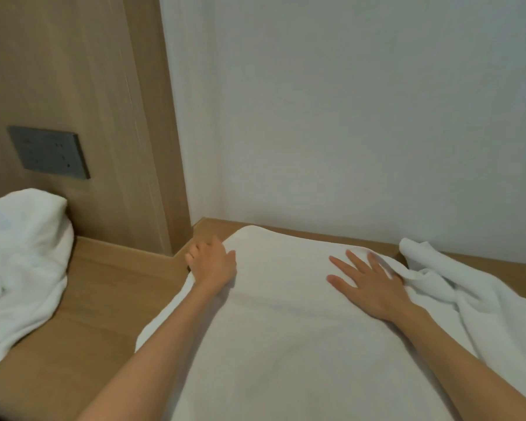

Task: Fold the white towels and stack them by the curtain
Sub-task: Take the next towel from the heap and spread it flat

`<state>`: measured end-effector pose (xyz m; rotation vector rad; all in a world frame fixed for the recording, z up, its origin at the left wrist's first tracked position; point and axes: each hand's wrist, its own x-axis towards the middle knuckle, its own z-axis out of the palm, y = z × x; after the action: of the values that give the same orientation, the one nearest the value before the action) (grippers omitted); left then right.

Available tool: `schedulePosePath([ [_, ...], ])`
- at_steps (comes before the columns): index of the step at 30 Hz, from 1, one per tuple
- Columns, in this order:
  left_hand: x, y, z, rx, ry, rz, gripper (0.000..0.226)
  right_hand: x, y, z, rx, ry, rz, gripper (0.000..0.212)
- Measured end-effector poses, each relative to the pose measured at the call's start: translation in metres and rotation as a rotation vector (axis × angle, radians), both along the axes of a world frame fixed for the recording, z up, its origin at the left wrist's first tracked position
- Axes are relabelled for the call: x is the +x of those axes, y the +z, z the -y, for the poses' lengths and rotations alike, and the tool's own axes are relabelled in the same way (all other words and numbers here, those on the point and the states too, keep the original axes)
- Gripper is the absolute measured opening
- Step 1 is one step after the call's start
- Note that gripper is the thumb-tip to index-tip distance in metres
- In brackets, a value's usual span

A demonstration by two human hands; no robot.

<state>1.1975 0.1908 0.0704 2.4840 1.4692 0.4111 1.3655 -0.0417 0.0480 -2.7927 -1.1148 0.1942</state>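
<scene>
Across the middle of the wooden table [104, 299], right in front of you, a flat towel [286, 314] lies spread out, white and smooth, its far edge close to the white surface [362, 101] behind it. Your left hand [213, 264] sits at the towel's far left edge, fingers curled round the cloth there. Your right hand [368, 284] lies palm down on the towel's far right part, fingers straight and spread, pressing on it. Just beyond that hand a loose towel [468, 293] lies rumpled along the right side, touching the flat one. Well off to the left a crumpled towel [22, 262] is heaped on the table against a wood panel [73, 71], below a grey socket plate [49, 152].
</scene>
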Motion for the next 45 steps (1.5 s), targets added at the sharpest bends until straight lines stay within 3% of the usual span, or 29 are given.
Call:
schedulePosePath([
  [5, 0.007, 0.000, 0.015, -0.001, 0.024, 0.112, 0.024, -0.002, 0.001, 0.004, 0.033, 0.003, -0.002, 0.061],
  [9, 0.004, -0.016, 0.024, 0.083, -0.202, 0.333, 0.044, -0.002, 0.001, 0.006, 0.048, 0.012, -0.008, 0.061],
  [12, 0.005, -0.025, 0.029, 0.078, -0.451, 0.181, 0.038, 0.000, -0.001, 0.005, 0.043, 0.008, -0.009, 0.061],
  [14, 0.005, -0.026, 0.028, 0.029, -0.497, 0.201, 0.035, 0.002, -0.002, 0.004, 0.042, 0.004, -0.005, 0.062],
  [20, 0.007, -0.020, 0.024, -0.066, -0.371, 0.634, 0.021, 0.003, -0.005, 0.003, 0.048, -0.003, 0.003, 0.062],
  [27, 0.009, -0.006, -0.001, 0.134, -0.238, 0.740, 0.021, 0.004, -0.004, 0.002, 0.037, -0.008, -0.005, 0.062],
  [30, 0.011, -0.004, -0.026, 0.119, -0.182, 0.651, 0.026, 0.004, -0.005, 0.002, 0.027, -0.006, 0.006, 0.062],
  [36, 0.016, -0.012, -0.045, 0.122, -0.157, 0.228, 0.030, 0.003, -0.002, 0.001, 0.017, 0.002, 0.018, 0.061],
  [41, -0.006, 0.006, -0.042, -0.013, -0.244, 0.143, 0.035, -0.003, 0.003, 0.003, 0.048, 0.006, 0.014, 0.057],
  [45, -0.053, 0.017, -0.035, -0.158, -0.260, 0.076, 0.050, -0.020, 0.012, -0.005, 0.152, 0.045, 0.167, 0.048],
])
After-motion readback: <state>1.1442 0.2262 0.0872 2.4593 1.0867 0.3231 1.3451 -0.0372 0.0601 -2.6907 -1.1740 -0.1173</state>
